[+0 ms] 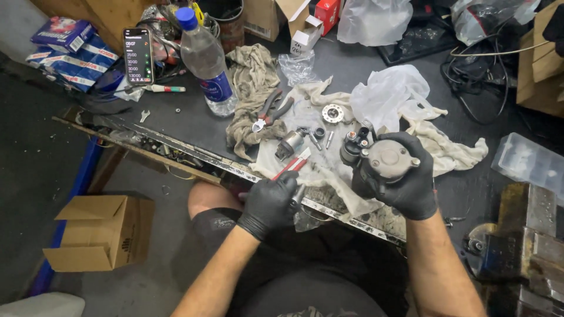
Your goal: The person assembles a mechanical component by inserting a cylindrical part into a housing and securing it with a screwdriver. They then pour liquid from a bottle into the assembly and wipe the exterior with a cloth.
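Left hand (269,202) clenched on a red-handled tool (292,165), shaft pointing up-right toward the motor housing (385,159). Right hand (405,182) grips that housing from below, round end cap facing the camera, just over the table (194,120) edge. Tool tip sits left of the housing, near, not touching. Small cylindrical part (290,142) lies just beyond on the cloth (329,167).

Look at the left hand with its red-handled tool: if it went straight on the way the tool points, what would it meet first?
Probably the small cylindrical metal part on the cloth, just beyond the tool in the left hand; depth is uncertain.
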